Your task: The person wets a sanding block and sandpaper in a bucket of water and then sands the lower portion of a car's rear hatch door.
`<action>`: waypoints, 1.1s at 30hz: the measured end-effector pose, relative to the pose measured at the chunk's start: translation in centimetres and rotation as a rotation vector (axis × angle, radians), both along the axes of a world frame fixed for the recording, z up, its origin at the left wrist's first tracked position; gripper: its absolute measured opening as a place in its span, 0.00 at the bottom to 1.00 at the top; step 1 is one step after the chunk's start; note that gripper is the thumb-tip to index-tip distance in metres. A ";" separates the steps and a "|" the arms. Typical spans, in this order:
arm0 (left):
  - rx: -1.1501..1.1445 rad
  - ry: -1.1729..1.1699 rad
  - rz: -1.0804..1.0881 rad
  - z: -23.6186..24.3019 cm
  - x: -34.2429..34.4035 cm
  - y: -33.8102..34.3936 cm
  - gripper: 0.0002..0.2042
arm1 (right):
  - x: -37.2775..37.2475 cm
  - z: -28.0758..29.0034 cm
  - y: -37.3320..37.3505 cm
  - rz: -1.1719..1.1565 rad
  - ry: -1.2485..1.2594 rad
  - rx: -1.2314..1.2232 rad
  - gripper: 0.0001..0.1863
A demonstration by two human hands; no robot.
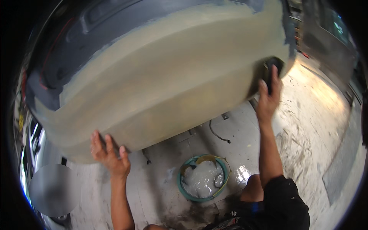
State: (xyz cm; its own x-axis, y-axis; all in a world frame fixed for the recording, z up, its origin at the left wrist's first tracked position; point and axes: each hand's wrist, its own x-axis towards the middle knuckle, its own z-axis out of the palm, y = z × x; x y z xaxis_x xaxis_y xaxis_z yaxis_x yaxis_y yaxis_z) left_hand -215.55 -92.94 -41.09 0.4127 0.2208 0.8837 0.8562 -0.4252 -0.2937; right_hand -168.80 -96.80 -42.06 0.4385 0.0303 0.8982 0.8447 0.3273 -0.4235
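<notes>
A large curved vehicle body panel [165,76] fills the upper view, beige over most of its face and dark grey along its top and left. Against its right end, my right hand [269,101] grips a dark sanding block [273,65], fingers stretched along it. The block's underside is hidden. My left hand [110,155] rests with fingers apart on the panel's lower left edge and holds nothing. Below the panel, between my arms, a green bucket [184,188] of cloudy water stands on the floor, with a yellowish piece at its rim.
The pale floor [306,126] is streaked with dark smears, and a wet patch [242,174] shines beside the bucket. A short dark cable [218,135] hangs beneath the panel. At the upper right stands a grey panel [326,42]. My knee [252,188] is close to the bucket.
</notes>
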 end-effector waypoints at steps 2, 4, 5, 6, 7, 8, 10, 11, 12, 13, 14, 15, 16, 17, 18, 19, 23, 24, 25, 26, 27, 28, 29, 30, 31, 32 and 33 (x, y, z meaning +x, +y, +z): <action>0.019 0.047 -0.019 1.5 -1.7 0.3 0.27 | -2.0 0.4 2.5 -0.079 0.153 0.066 0.29; 0.031 0.074 -0.017 2.8 -4.0 0.9 0.26 | -9.1 0.3 3.4 -0.250 0.173 0.029 0.30; 0.054 0.088 -0.007 2.9 -5.3 1.6 0.26 | -13.5 0.0 3.8 -0.259 0.181 0.055 0.32; 0.079 0.089 -0.032 2.8 -5.4 2.3 0.26 | -17.4 -0.2 3.8 -0.244 0.176 0.055 0.33; 0.107 0.087 -0.052 2.6 -5.3 2.6 0.26 | -20.8 -0.6 3.7 -0.224 0.168 0.057 0.34; 0.133 0.088 -0.066 2.4 -5.4 2.6 0.26 | -23.4 -1.0 3.4 -0.185 0.164 0.025 0.35; 0.109 0.088 -0.066 2.3 -6.2 2.6 0.25 | -25.6 -2.3 3.5 -0.135 0.002 0.028 0.33; 0.099 0.089 -0.062 2.2 -6.7 2.4 0.25 | -24.8 -2.7 3.3 -0.128 -0.081 0.025 0.31; 0.084 0.136 -0.070 2.4 -7.4 2.1 0.24 | -23.2 -2.8 3.2 -0.118 -0.154 0.028 0.29; 0.080 0.183 -0.081 3.1 -8.1 1.7 0.23 | -21.2 -2.2 3.7 -0.174 -0.101 0.090 0.27; 0.068 0.230 -0.095 3.8 -8.7 1.3 0.22 | -18.5 -1.4 3.9 -0.247 0.030 0.095 0.26; 0.051 0.268 -0.132 4.3 -9.1 1.0 0.19 | -15.8 -1.0 3.6 -0.324 0.161 0.095 0.26; 0.025 0.310 -0.203 4.9 -9.9 1.2 0.18 | -13.9 -0.4 3.2 -0.326 0.310 0.034 0.28; 0.000 0.352 -0.267 5.7 -11.1 1.6 0.18 | -14.2 0.6 2.9 -0.316 0.351 0.036 0.28; -0.026 0.394 -0.332 6.5 -11.8 1.9 0.18 | -16.1 0.7 3.1 -0.321 0.311 0.047 0.28; -0.023 0.418 -0.331 6.9 -11.7 1.8 0.18 | -18.9 0.2 3.6 -0.327 0.271 0.057 0.28; -0.047 0.338 -0.453 6.1 -12.9 2.9 0.23 | -34.0 -0.9 3.5 -0.129 0.070 0.093 0.26; -0.051 0.312 -0.519 5.7 -13.1 3.5 0.25 | -35.0 -1.6 3.9 -0.034 0.053 0.085 0.26; -0.056 0.286 -0.584 5.7 -13.4 3.7 0.26 | -35.7 -2.3 4.4 0.062 0.037 0.076 0.26; -0.064 0.291 -0.605 6.0 -13.8 3.8 0.27 | -34.5 -2.0 4.3 -0.006 0.031 0.081 0.27; -0.068 0.281 -0.628 5.9 -13.8 3.5 0.29 | -33.4 -1.6 4.1 -0.079 0.024 0.086 0.28; -0.079 0.274 -0.661 5.8 -13.5 3.4 0.30 | -29.5 -0.6 3.7 -0.242 0.045 0.097 0.29; -0.068 0.270 -0.686 5.8 -13.1 3.4 0.31 | -25.6 0.5 3.3 -0.401 0.081 0.106 0.31; -0.051 0.265 -0.710 5.9 -12.6 3.4 0.32 | -24.0 0.9 3.6 -0.474 0.134 0.120 0.31; -0.043 0.253 -0.727 5.7 -12.4 3.5 0.32 | -24.9 0.7 3.8 -0.467 0.157 0.098 0.31; -0.050 0.238 -0.734 5.5 -12.5 3.5 0.33 | -26.8 0.4 4.0 -0.459 0.177 0.073 0.31; -0.052 0.228 -0.738 5.5 -12.6 3.5 0.33 | -29.3 0.1 4.4 -0.449 0.200 0.054 0.32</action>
State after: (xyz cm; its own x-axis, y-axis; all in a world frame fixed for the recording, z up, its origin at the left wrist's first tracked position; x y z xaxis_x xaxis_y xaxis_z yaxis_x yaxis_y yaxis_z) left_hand -228.19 -89.49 -35.61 0.6392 -0.1436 0.7555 0.2664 -0.8802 -0.3927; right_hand -198.05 -92.38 -41.93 0.5618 -0.2455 0.7900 0.8111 -0.0240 -0.5844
